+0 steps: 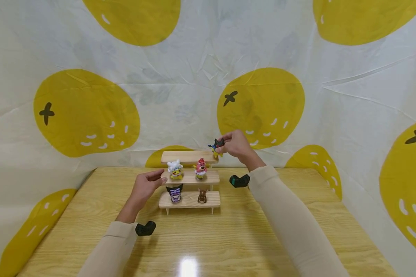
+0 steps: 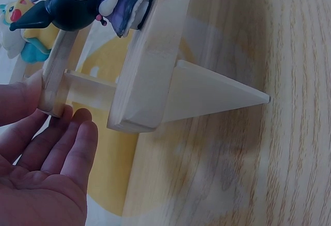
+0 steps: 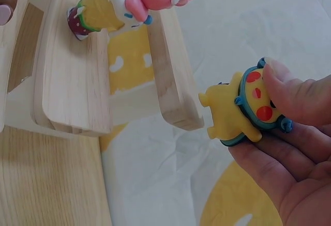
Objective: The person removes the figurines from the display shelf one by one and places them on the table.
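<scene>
Three wooden shelves step upward from near to far on the desk (image 1: pixel 263 227): bottom shelf (image 1: pixel 188 199), middle shelf (image 1: pixel 188 177) and top shelf (image 1: pixel 184 156).

Right hand (image 1: pixel 237 144): grasping. Thumb and fingers pinch the yellow figure (image 3: pixel 225 108), which wears a dark hood with blue trim. Position of the figure: raised at the right end of the top shelf, feet close to the wood. From where I stand, I cannot tell whether the feet touch it.

Left hand (image 1: pixel 145 188): grasping. Thumb and fingers hold the left end of the middle shelf, the thumb against the wood.

Middle shelf, left: white-capped figure (image 1: pixel 175 169), just beside the left hand. Middle shelf, right: pink figure (image 1: pixel 200 168).

Bottom shelf, left: purple figure (image 1: pixel 175 194), with black pointed headgear. Bottom shelf, right: brown figure (image 1: pixel 202 196).

Both sleeves (image 1: pixel 291 219) are beige. One black device (image 1: pixel 145 228) sits at each wrist. Pale cloth (image 1: pixel 194 111) printed with large yellow fruit covers the far side and both flanks.
</scene>
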### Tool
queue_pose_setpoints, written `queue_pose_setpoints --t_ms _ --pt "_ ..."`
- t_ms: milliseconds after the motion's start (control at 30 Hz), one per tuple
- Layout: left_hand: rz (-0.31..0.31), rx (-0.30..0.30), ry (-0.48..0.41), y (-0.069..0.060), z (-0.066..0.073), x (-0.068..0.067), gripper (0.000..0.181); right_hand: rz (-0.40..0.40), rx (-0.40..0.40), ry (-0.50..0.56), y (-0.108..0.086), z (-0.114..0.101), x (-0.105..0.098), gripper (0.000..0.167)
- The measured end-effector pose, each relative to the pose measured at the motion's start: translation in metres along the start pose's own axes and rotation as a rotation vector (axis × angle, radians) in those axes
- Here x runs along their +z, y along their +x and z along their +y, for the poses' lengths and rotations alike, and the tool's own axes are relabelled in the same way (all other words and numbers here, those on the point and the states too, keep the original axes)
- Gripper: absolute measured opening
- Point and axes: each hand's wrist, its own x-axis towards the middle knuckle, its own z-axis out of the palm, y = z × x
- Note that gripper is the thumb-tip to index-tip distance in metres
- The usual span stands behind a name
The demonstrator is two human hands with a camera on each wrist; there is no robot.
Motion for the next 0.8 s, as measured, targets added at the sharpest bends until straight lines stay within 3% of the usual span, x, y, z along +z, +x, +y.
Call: queue_pose_setpoints --t_ms 800 --pt "0.005 0.002 0.02 0.0 0.0 0.001 0.053 0.01 0.02 -0.024 -0.003 0.013 -0.013 0.031"
